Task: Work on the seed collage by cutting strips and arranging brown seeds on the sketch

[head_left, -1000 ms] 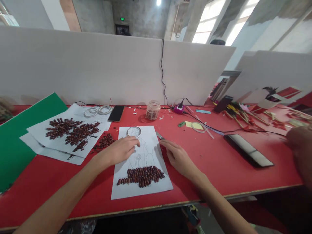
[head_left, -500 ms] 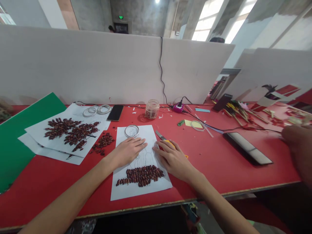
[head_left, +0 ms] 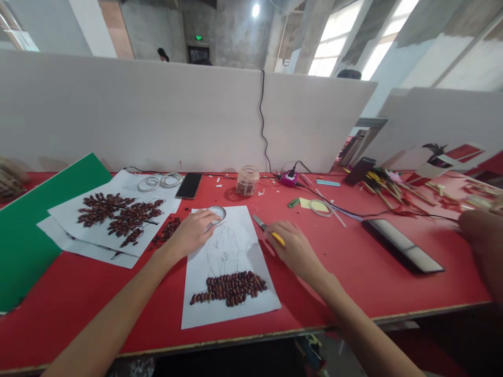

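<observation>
A white sheet of paper (head_left: 251, 314) lies in front of me with a pencil drawing and rows of dark red beans (head_left: 236, 287) across its lower part. At the sheet's top edge, my left hand (head_left: 196, 229) has its fingers curled on the rim of a roll of clear tape (head_left: 218, 213). To the right of the sheet, my right hand (head_left: 290, 246) is closed around a utility knife with a yellow handle (head_left: 278, 239); its grey blade end (head_left: 259, 222) points away to the upper left. A pile of loose beans (head_left: 167, 230) is partly hidden behind my left hand.
Bean-covered sheets (head_left: 94, 235) and a green board (head_left: 31, 246) lie at left. Behind are a phone (head_left: 189, 186), a glass jar (head_left: 247, 181) and a purple power adapter (head_left: 290, 179). A black case (head_left: 403, 246) and another person's hand (head_left: 477, 230) are at right.
My left hand has slid up off the drawing to the tape roll. My right hand has left the paper's edge and closed around the utility knife. The view has shifted slightly.
</observation>
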